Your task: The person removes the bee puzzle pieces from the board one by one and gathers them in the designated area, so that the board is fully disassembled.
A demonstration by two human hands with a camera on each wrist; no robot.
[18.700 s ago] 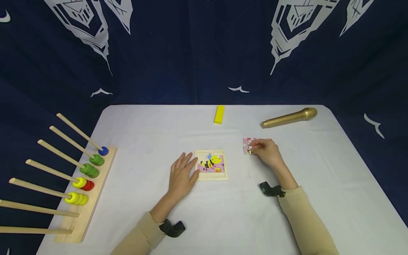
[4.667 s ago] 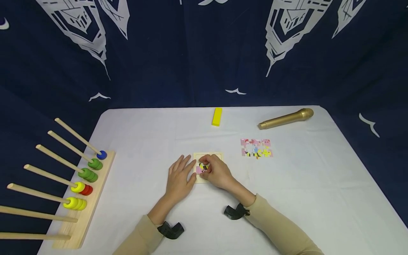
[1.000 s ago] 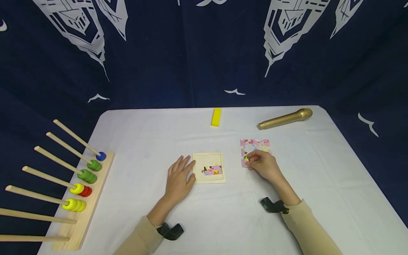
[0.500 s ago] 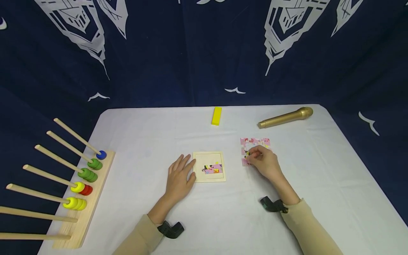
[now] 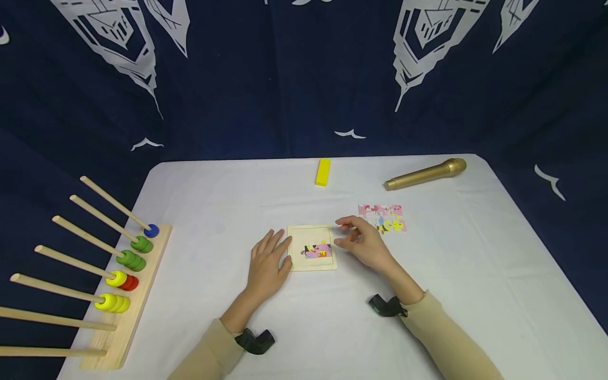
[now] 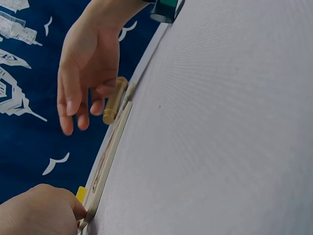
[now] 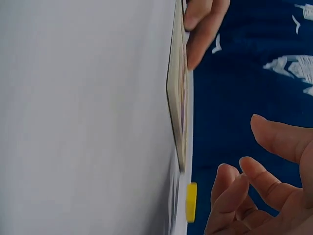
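Note:
My left hand (image 5: 267, 266) rests flat beside the wooden puzzle tray (image 5: 299, 236), its fingertips and thumb touching the left rim. Several pink and yellow jigsaw pieces (image 5: 318, 252) lie joined in the tray's lower right. By the tray's right rim hovers my right hand (image 5: 368, 245), fingers loosely bent, with a gap between thumb and fingertips and nothing held, as the right wrist view (image 7: 269, 196) confirms. Right of the tray, a second patch of jigsaw pieces (image 5: 379, 210) lies on the cloth, its lower left hidden behind my right hand.
A wooden counting rack (image 5: 142, 295) with coloured rings on pegs stands along the left table edge. Toward the back lie a yellow block (image 5: 322, 172) and a gold microphone (image 5: 425, 174). A dark blue curtain (image 5: 247, 79) hangs behind the white-covered table.
Across these frames, pieces have left the tray and the patch at right has grown. Over the last half second my right hand moved left from that patch to the tray. My left hand stayed.

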